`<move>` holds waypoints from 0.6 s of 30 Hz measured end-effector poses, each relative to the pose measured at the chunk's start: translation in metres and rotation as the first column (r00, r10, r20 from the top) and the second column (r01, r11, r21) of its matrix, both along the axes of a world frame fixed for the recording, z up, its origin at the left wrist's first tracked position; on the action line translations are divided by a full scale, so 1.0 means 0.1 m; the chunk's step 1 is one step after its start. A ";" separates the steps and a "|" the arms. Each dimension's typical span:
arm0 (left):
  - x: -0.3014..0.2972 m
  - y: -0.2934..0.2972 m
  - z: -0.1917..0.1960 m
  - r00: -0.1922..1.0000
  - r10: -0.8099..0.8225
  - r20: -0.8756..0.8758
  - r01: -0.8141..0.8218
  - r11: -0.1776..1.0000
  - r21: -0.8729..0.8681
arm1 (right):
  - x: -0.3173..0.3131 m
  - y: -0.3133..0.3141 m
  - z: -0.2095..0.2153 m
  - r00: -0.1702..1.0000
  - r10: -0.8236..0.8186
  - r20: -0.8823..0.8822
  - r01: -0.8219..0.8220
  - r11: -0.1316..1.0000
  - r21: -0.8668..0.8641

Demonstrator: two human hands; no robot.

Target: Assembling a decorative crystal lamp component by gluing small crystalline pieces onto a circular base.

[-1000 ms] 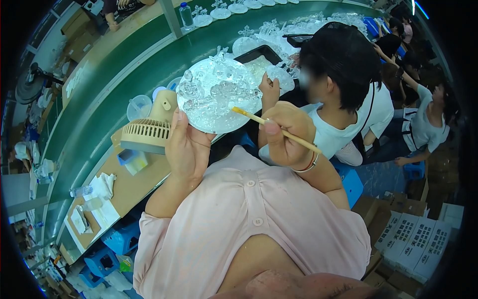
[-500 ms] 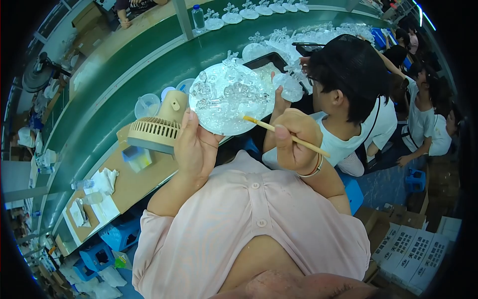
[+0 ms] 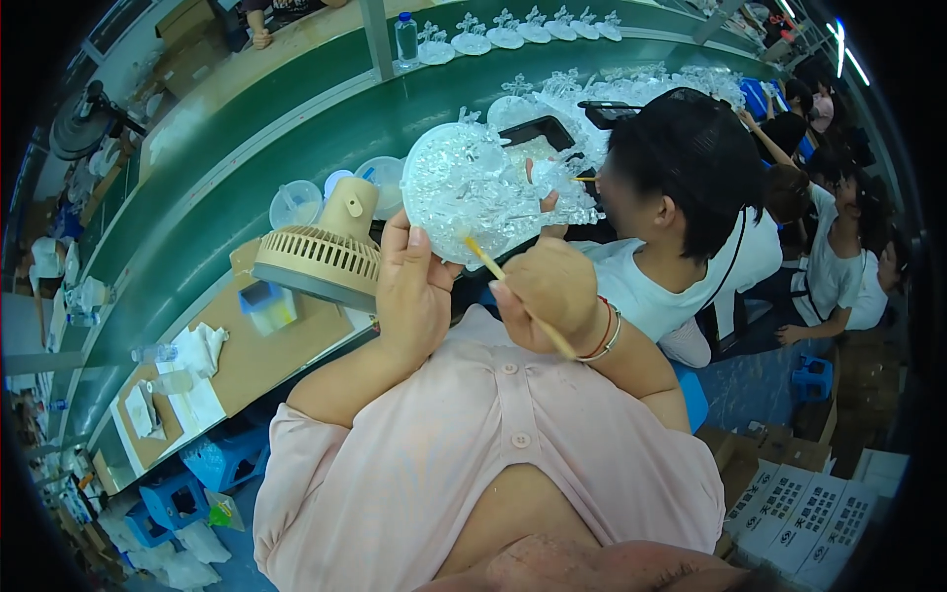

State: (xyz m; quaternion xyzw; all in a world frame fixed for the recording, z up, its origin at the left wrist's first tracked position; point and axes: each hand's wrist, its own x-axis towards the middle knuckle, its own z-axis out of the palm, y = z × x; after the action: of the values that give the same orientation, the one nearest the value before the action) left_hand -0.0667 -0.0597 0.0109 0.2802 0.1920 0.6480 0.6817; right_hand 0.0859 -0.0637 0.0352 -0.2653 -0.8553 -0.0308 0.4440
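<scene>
My left hand (image 3: 416, 291) is closed on the lower left edge of a round, whitish translucent disc (image 3: 444, 183) with clear ornament pieces standing on it. The disc is tilted, and its clear pieces point toward the right. My right hand (image 3: 557, 294) grips a thin wooden-handled brush (image 3: 484, 258) with yellowish bristles. The bristle tip is at the lower part of the disc; whether it touches cannot be made out. Just beyond the disc, a co-worker's hand (image 3: 548, 202) is near another clear ornament.
A beige fan (image 3: 321, 252) stands left of my left hand, near clear plastic cups (image 3: 295, 204). A co-worker in a black cap (image 3: 691, 158) sits close on my right. Finished-looking clear ornaments (image 3: 505, 36) line the far ledge beside a water bottle (image 3: 406, 39). A black tray (image 3: 538, 130) lies beyond the disc.
The disc has turned and tilted in my left hand, its pieces now leaning right. My right hand with the brush has moved left and down, bringing the bristles toward the disc's lower part.
</scene>
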 end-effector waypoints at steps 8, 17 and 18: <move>0.00 0.01 -0.06 1.000 0.001 0.001 -0.001 1.000 0.011 | -0.02 0.03 0.03 0.995 -0.039 -0.096 0.037 0.999 -0.026; -0.02 0.01 -0.04 1.000 0.011 0.019 -0.010 1.000 -0.025 | -0.02 -0.01 0.06 0.993 -0.037 -0.113 0.029 0.997 -0.072; -0.02 0.01 -0.05 1.000 -0.014 0.018 0.014 1.000 -0.025 | -0.02 0.00 0.06 0.993 -0.028 -0.112 0.016 0.994 -0.109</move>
State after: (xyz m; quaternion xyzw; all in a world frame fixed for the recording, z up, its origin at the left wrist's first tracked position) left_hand -0.0691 -0.0590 0.0057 0.2673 0.1920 0.6432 0.6914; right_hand 0.0843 -0.0638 0.0408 -0.2996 -0.8261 0.0255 0.4766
